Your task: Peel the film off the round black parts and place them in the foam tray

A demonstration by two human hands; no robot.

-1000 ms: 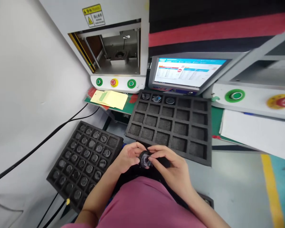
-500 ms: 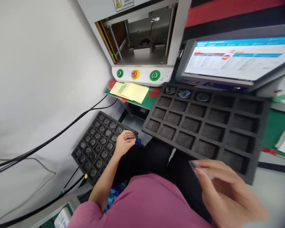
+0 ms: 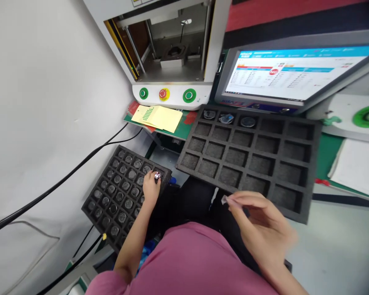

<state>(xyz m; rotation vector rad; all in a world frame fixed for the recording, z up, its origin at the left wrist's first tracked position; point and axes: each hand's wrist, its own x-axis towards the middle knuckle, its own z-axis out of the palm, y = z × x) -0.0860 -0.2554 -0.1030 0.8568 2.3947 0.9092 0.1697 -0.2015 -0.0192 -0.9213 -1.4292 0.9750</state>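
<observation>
At the upper right corner of the left foam tray (image 3: 89,213), my left hand (image 3: 151,189) has its fingers closed on a small round dark part (image 3: 157,175) with a shiny top. Rows of similar round parts fill much of that tray. My right hand (image 3: 261,229) pinches a small piece of clear film (image 3: 224,199) between thumb and fingertips, in front of the near edge of the larger foam tray (image 3: 233,189). Three round parts lie in the back row of the larger tray, and the middle one (image 3: 226,118) has something bluish on it.
Behind the trays stands a machine with an open chamber (image 3: 187,76) and a white button panel (image 3: 175,103). A monitor (image 3: 264,90) reading NG is to its right. Yellow cards (image 3: 160,116) lie on the green bench. Black cables (image 3: 64,178) run along the left wall.
My left hand has shifted so the round part in its fingers now shows. My right hand has moved left with the clear film. The whole view has swung slightly right.
</observation>
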